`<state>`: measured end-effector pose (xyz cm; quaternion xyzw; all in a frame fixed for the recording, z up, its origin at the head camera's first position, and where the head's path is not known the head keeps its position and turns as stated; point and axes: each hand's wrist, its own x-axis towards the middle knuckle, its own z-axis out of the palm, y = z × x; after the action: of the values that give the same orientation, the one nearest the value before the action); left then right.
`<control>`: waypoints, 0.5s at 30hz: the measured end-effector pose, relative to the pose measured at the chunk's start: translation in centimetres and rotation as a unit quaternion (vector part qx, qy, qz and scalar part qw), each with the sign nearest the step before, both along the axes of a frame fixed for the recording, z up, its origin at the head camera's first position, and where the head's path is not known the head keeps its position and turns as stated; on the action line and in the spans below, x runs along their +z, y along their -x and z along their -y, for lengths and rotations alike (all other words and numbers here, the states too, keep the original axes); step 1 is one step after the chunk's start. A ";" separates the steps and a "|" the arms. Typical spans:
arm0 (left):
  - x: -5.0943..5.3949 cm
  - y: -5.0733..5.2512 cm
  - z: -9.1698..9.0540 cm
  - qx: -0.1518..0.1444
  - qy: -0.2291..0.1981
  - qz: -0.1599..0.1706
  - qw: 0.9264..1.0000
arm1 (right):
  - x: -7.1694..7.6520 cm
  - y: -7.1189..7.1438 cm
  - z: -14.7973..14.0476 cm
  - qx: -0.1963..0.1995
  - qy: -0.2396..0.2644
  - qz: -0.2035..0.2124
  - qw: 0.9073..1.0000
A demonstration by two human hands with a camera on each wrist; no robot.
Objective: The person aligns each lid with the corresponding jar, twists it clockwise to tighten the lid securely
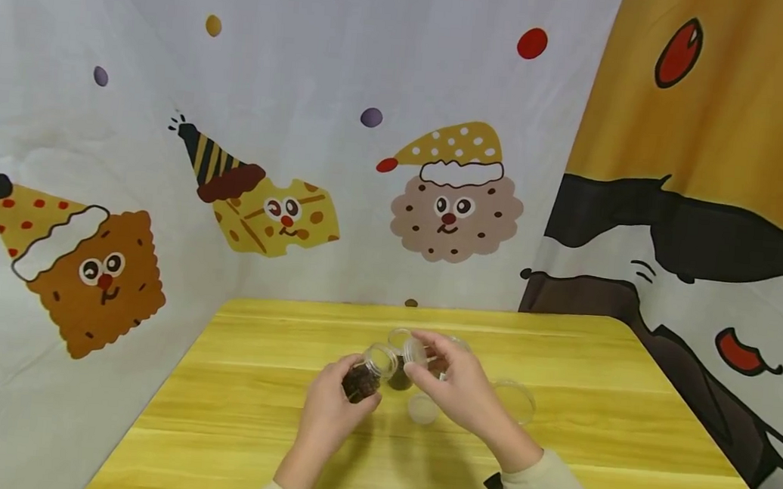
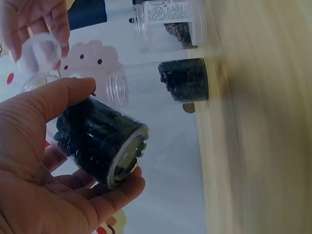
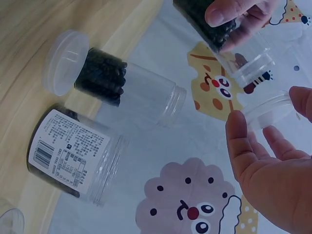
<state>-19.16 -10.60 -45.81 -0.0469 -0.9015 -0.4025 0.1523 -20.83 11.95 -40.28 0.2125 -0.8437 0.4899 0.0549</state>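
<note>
My left hand (image 1: 325, 410) grips a clear jar (image 2: 100, 141) partly filled with small dark pieces. The jar is lifted off the table and tilted, its uncovered mouth toward my right hand (image 1: 466, 390). That hand pinches a translucent round lid (image 3: 268, 111) between thumb and fingers, close to the jar's mouth but apart from it in the right wrist view. Behind the hands stands a second uncovered clear jar (image 3: 102, 78) with dark pieces in its lower part. Beside it is a wider clear jar (image 3: 73, 151) with a white printed label and dark contents.
On the yellow wood-grain table (image 1: 237, 408), another translucent lid (image 1: 423, 410) lies in front of the jars. A larger clear round piece (image 1: 533, 406) lies right of my right hand. A cartoon-printed cloth (image 1: 349, 67) hangs behind the table.
</note>
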 end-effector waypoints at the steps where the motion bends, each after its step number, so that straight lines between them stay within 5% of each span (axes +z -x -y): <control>1: 0.0 0.0 -0.2 0.001 0.009 0.000 1.000 | 0.0 0.1 0.1 0.004 0.001 -0.001 1.000; 8: 0.1 -0.4 -1.3 -0.009 0.070 -0.024 0.997 | 0.2 0.1 0.2 0.042 0.001 -0.003 0.999; 15: 0.5 -0.7 -2.3 -0.017 0.081 -0.031 0.996 | -0.3 0.1 0.4 0.040 -0.015 0.010 0.999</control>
<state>-18.42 -8.33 -45.36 -0.0872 -0.9248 -0.3294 0.1691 -20.96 11.57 -40.60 0.2419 -0.8421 0.4815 0.0233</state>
